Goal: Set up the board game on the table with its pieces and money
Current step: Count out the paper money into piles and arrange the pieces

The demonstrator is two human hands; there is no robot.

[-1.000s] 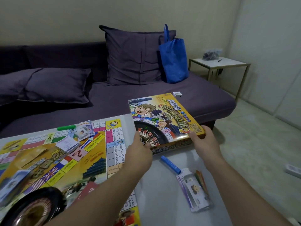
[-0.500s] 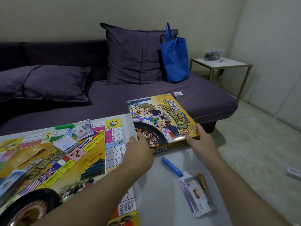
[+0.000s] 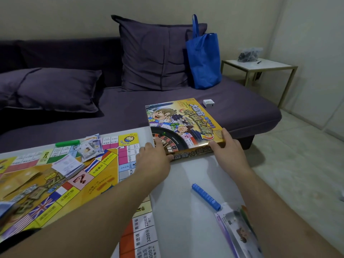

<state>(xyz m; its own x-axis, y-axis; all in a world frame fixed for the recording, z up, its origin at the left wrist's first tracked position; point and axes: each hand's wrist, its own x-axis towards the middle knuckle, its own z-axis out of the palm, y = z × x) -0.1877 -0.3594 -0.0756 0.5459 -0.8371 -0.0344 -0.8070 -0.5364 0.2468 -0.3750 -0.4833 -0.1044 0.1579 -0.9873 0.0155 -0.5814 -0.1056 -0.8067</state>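
Game box [image 3: 183,127], yellow lid with cartoon figures and a roulette wheel, sits at the far edge of the white tabletop [image 3: 186,174], its far end reaching out over the purple sofa [image 3: 242,112]. Both hands are on its near end. Left hand [image 3: 153,161] at the near left corner, fingers [image 3: 158,141] curled over the lid by the printed wheel, gripping. Right hand [image 3: 229,152] at the near right corner, fingers [image 3: 226,133] wrapped along the right edge, thumb across the near side; clamped on the box. Game board [image 3: 55,183] lies open on the left of the tabletop, just beside the box, carrying a card stack [image 3: 68,165], loose play money [image 3: 91,147] and a green bar [image 3: 68,143]. Blue bar [image 3: 205,196] and a clear packet of cards [image 3: 236,231] lie near the right forearm.
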